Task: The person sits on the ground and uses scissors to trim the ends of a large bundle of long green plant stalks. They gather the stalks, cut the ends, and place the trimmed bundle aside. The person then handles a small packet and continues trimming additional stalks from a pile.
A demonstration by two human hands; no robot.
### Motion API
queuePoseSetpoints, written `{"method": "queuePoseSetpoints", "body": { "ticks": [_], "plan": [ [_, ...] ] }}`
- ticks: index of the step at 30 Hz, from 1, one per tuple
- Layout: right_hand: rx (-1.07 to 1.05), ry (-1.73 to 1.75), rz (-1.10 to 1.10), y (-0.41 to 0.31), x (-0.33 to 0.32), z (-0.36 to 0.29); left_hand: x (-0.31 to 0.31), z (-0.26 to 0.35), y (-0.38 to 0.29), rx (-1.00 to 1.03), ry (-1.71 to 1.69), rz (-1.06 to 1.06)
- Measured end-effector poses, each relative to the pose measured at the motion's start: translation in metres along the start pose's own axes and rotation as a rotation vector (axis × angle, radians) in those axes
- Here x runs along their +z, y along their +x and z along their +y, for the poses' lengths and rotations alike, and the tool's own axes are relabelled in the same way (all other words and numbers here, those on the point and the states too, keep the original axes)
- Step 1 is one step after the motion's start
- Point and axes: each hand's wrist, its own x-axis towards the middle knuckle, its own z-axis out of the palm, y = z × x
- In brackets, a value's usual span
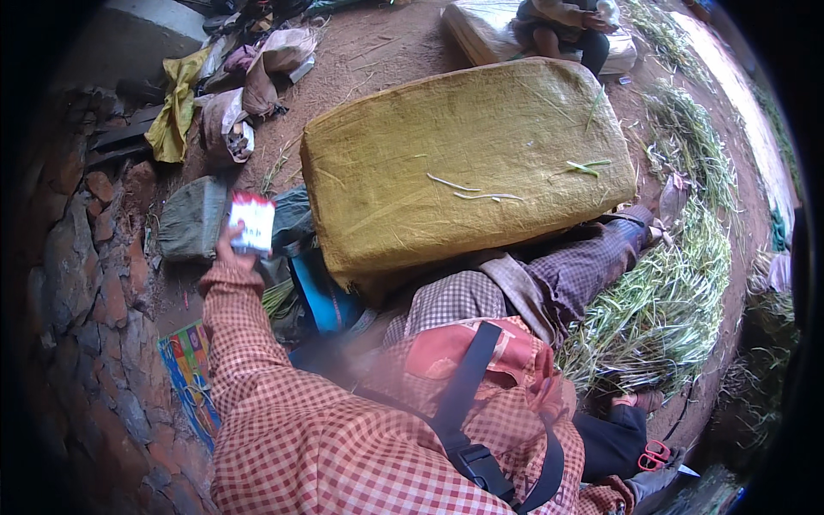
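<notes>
My left hand [237,241] stretches out at the left and grips a small white packet [253,222] with a red top edge; the packet is slightly blurred. At the lower right, my right hand [655,477], in what looks like a grey glove, holds scissors [655,454] with red handles, the blade pointing away to the right. A large yellow woven-plastic bale [463,154] lies before me, with a few green and pale stalks on top. Cut green grass [656,302] is heaped on my right, beside my checked lap cloth [457,296].
A grey-green sack [193,219] stands just left of the packet. Stacked stones [116,283] line the left side. Several cloths and sacks [222,122] lie at the upper left. Another person [566,26] sits on a pale bale [479,32] at the top. A colourful printed bag [187,373] lies near my left arm.
</notes>
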Motion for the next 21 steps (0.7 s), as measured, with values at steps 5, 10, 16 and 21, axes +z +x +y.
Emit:
{"method": "queuePoseSetpoints", "body": {
  "ticks": [5, 10, 16, 21],
  "plan": [
    [-0.046, -0.112, 0.001, -0.011, 0.002, -0.009, -0.091, -0.068, -0.025, -0.464, 0.063, 0.059],
    [-0.057, -0.127, -0.041, -0.013, 0.001, -0.006, -0.108, -0.093, -0.037, -0.417, 0.399, 0.155],
    [-0.095, -0.114, -0.082, -0.015, -0.001, -0.004, -0.054, -0.147, -0.039, 0.005, 0.927, 0.316],
    [-0.062, -0.208, -0.116, -0.012, 0.0, -0.005, 0.014, -0.192, -0.019, 0.125, 1.223, 0.353]
  ]
}}
